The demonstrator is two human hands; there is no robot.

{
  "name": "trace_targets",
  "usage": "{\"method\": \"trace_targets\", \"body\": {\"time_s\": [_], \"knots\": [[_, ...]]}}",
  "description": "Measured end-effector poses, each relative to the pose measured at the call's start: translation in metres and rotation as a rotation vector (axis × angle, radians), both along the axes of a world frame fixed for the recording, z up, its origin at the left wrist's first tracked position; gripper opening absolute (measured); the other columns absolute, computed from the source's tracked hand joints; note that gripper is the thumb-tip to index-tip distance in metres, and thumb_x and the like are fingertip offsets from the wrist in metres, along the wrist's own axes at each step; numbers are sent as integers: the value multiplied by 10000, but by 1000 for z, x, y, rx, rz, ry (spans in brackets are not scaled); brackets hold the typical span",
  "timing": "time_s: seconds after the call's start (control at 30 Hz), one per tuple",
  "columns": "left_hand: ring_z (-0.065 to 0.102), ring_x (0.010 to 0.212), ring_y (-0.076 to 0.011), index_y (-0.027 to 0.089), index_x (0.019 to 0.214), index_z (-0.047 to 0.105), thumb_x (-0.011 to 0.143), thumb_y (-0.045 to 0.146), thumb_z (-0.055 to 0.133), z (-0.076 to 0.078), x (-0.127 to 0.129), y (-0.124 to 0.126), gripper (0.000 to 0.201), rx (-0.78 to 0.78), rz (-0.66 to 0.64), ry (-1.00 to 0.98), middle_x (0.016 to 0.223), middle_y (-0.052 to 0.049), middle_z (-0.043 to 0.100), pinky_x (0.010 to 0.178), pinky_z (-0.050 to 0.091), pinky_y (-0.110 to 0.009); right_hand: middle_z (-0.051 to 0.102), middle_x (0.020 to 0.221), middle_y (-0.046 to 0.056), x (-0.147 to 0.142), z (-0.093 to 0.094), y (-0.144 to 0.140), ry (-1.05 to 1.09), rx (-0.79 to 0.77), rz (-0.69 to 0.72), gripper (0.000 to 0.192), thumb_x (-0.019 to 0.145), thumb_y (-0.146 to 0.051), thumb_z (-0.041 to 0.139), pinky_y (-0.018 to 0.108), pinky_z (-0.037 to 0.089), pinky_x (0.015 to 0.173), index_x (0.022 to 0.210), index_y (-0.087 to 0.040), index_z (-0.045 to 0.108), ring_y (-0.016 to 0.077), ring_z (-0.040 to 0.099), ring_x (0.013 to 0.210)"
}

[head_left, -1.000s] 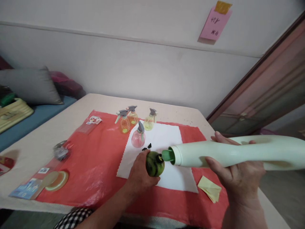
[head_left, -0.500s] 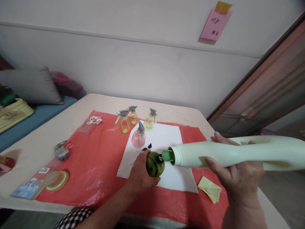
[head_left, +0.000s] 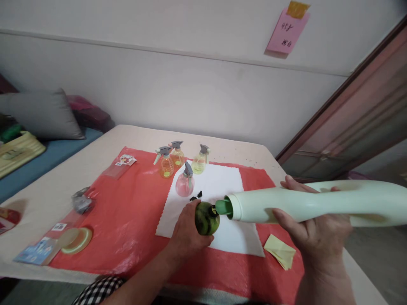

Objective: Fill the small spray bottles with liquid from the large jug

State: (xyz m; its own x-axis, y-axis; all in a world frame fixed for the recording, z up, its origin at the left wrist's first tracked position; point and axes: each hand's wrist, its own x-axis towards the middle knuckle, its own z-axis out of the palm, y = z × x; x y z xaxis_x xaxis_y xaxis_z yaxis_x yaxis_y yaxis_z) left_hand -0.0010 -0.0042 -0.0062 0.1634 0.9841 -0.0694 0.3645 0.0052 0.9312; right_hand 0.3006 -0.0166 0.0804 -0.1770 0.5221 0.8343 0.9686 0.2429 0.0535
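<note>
While almost nothing shifted over the last second, your right hand (head_left: 313, 239) held the tipped jug (head_left: 305, 206) at the green bottle (head_left: 206, 217) your left hand (head_left: 186, 233) gripped.

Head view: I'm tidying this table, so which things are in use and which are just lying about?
In use:
left hand gripping the green round bottle
right hand tilting the pale green jug, spout at the bottle's mouth
white cloth under them

Lying about:
four small spray bottles
yellow folded paper
round lid
packets
pink note
</note>
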Motion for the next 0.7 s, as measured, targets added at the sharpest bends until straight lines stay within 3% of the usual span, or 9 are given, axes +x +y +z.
{"method": "trace_targets", "body": {"time_s": [0.47, 0.7], "knots": [[545, 1413, -373, 233, 1453, 462, 559, 187, 848, 4, -1, -1, 975, -14, -12, -9, 1497, -136, 588, 1205, 412, -557, 796, 1231, 114, -5, 7, -1, -106, 49, -8, 573, 994, -482, 622, 592, 410, 1213, 1510, -237, 573, 361, 777, 1098], [557, 1406, -385, 220, 1448, 471, 553, 176, 844, 4, -1, 0, 970, 2, -4, -1, 1482, -140, 599, 1200, 427, -572, 792, 1251, 118, -5, 6, -2, -106, 45, -7, 595, 983, -464, 646, 608, 370, 1246, 1524, -230, 563, 361, 772, 1114]]}}
